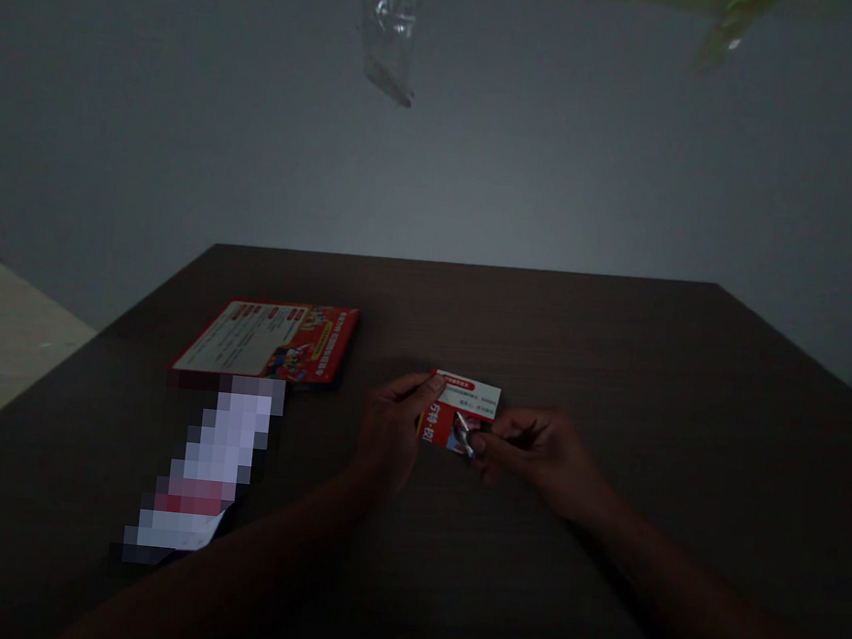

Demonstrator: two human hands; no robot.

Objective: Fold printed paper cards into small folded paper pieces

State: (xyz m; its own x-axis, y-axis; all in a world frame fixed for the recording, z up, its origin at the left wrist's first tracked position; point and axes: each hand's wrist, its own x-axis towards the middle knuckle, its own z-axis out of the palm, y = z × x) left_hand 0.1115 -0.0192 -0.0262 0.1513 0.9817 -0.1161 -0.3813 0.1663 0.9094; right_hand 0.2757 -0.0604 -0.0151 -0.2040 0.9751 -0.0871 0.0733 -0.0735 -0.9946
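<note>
A small printed card [473, 396], red and white with lettering, is pinched between the thumb and fingers of my left hand [394, 435]. It is held a little above or against the table; I cannot tell which. At the card's lower right, my right hand [539, 455] is closed with thumb and fingers on a small, shiny silver thing [464, 435] that overlaps the card's red part. Its kind is too dark and small to make out. My right fingertips are close to the card's right edge.
A flat red box [250, 338] with a white printed panel lies on the dark wooden table [581, 345] at the left. Nearer to me lies a long, pixelated pale thing [213, 460]. Clear plastic [390, 30] hangs on the grey wall behind.
</note>
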